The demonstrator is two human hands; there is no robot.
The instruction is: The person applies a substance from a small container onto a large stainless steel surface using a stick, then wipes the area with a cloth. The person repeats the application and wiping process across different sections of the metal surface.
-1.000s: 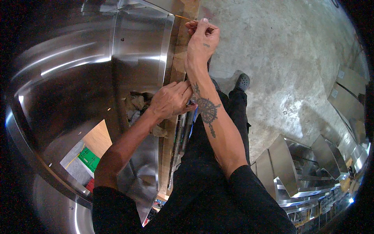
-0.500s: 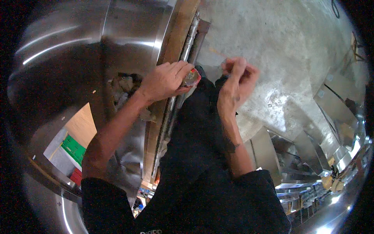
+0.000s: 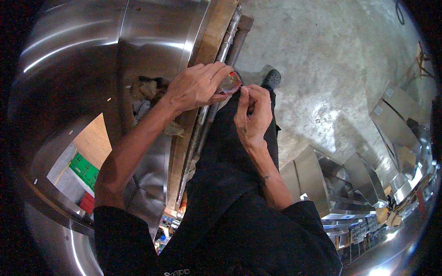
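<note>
In the head view, the left hand (image 3: 195, 86) grips a round, clear-looking object (image 3: 231, 83) with red on it, just right of the wooden beam (image 3: 212, 39). Farther right of the beam, the right hand (image 3: 254, 112) pinches its fingertips together beside the object; anything between them is indiscernible. Left of the beam, crumpled cloth (image 3: 149, 89) lies on the steel surface (image 3: 154, 25).

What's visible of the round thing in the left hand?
The round thing is small, with a greyish, translucent-looking, shiny face and red at its edge; material and contents are unclear. The left hand grips it, covering part, just right of the silver pipe in view. The right hand is close by; contact is unclear.
</note>
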